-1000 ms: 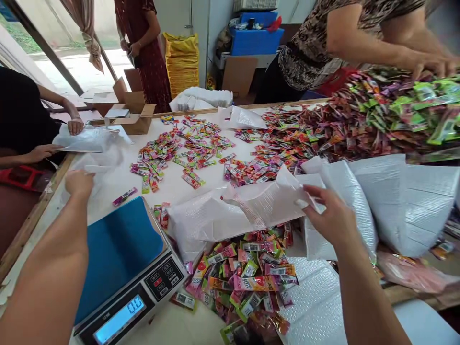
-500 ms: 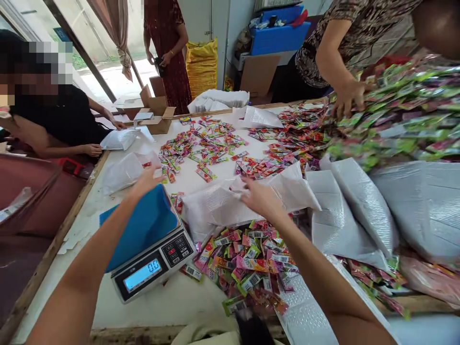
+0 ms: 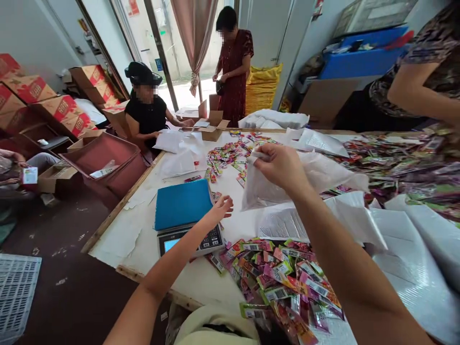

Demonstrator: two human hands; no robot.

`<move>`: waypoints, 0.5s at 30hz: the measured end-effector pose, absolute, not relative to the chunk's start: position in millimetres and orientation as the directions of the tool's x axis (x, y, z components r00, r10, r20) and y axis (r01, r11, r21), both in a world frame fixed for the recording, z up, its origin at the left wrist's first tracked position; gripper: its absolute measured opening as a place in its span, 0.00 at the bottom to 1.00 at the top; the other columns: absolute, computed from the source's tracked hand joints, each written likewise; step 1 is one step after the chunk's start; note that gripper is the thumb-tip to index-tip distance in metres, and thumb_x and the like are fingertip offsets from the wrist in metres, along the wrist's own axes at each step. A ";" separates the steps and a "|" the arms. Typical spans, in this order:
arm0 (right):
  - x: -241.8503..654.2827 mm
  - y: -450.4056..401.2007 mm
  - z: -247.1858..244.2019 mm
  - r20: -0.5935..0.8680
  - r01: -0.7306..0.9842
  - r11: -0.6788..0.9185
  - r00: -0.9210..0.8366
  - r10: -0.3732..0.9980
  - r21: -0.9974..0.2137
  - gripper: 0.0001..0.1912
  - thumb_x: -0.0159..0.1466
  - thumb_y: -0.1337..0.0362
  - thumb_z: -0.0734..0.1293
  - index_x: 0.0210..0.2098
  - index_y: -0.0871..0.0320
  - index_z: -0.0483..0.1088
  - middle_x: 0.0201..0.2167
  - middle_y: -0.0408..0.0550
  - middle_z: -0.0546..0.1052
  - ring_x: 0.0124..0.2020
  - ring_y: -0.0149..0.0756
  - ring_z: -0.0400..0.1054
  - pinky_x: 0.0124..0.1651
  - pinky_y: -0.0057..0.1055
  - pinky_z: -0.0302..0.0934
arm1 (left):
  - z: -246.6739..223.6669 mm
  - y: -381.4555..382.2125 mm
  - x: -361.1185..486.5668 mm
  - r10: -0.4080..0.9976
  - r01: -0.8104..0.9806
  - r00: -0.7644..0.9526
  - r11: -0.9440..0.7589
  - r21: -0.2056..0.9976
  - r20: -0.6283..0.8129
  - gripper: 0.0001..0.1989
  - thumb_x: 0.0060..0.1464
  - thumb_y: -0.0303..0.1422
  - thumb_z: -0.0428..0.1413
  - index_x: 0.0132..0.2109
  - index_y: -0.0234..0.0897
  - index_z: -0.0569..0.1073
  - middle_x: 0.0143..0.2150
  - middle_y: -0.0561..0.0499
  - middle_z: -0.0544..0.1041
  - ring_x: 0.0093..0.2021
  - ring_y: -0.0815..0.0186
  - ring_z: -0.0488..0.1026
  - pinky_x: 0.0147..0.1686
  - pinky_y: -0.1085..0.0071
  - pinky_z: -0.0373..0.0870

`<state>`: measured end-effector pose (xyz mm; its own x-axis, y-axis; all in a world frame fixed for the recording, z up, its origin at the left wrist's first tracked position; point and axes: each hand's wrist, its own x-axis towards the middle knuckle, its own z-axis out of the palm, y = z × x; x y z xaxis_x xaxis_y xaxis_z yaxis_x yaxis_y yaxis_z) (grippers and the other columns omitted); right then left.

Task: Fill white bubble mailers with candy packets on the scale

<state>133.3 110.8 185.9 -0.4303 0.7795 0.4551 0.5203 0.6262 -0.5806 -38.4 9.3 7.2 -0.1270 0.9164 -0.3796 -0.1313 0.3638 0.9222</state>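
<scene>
My right hand (image 3: pixel 280 167) pinches the top corner of a white padded bag (image 3: pixel 257 189), lifted off the pile of similar bags. Another padded bag (image 3: pixel 282 223) lies flat just below it. My left hand (image 3: pixel 220 211) holds nothing; its fingers are apart, beside the right edge of a digital scale (image 3: pixel 183 203) with a bare blue pan. My left forearm covers part of the scale's display. In front of me a heap of small colourful snack sachets (image 3: pixel 276 273) spreads over the table, partly hidden by my right arm.
More sachets (image 3: pixel 224 155) lie mid-table and at the right. Padded bags (image 3: pixel 406 258) are stacked on my right. Filled white bags (image 3: pixel 178 164) and an open carton (image 3: pixel 213 129) stand at the far left. Co-workers are around the table. Red bins (image 3: pixel 104 167) are left.
My right hand has taken hold of a padded bag and raised it. My left hand has come back from beyond the scale to its right edge. The view has turned left.
</scene>
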 end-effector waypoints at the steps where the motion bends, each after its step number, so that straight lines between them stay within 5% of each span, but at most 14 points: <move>1: 126.2 104.3 193.4 0.500 0.450 0.660 -0.432 0.750 -0.601 0.07 0.57 0.61 0.67 0.26 0.57 0.69 0.22 0.43 0.70 0.26 0.32 0.60 0.32 0.30 0.50 | 12.1 7.6 -42.2 0.904 -0.218 -0.133 0.374 0.901 -0.407 0.40 0.57 0.62 0.54 0.65 0.38 0.64 0.58 0.35 0.73 0.52 0.56 0.76 0.54 0.56 0.74; 4: 101.7 86.5 200.2 0.623 0.201 0.741 -0.427 0.655 -0.641 0.07 0.58 0.60 0.67 0.30 0.56 0.67 0.25 0.42 0.70 0.28 0.32 0.60 0.33 0.30 0.52 | 30.8 -3.3 -68.8 0.875 -0.421 -0.146 0.367 0.829 -0.461 0.42 0.58 0.66 0.46 0.63 0.38 0.65 0.50 0.38 0.76 0.40 0.55 0.79 0.43 0.54 0.79; 8: 55.0 72.0 182.5 0.709 -0.152 0.730 -0.430 0.558 -0.667 0.09 0.61 0.57 0.66 0.34 0.54 0.64 0.30 0.42 0.68 0.32 0.32 0.59 0.36 0.31 0.54 | 52.9 -28.3 -129.6 0.830 -0.494 -0.283 0.303 0.815 -0.480 0.28 0.65 0.56 0.47 0.54 0.35 0.70 0.40 0.41 0.78 0.35 0.59 0.79 0.36 0.62 0.79; 15: -33.4 67.9 126.9 0.714 -0.413 0.584 -0.454 0.532 -0.698 0.12 0.63 0.53 0.63 0.35 0.53 0.58 0.32 0.42 0.64 0.35 0.33 0.57 0.40 0.33 0.55 | 63.8 -71.4 -235.9 0.621 -0.220 -0.726 0.196 0.956 -0.295 0.18 0.55 0.43 0.63 0.46 0.35 0.72 0.36 0.47 0.77 0.33 0.64 0.76 0.37 0.66 0.77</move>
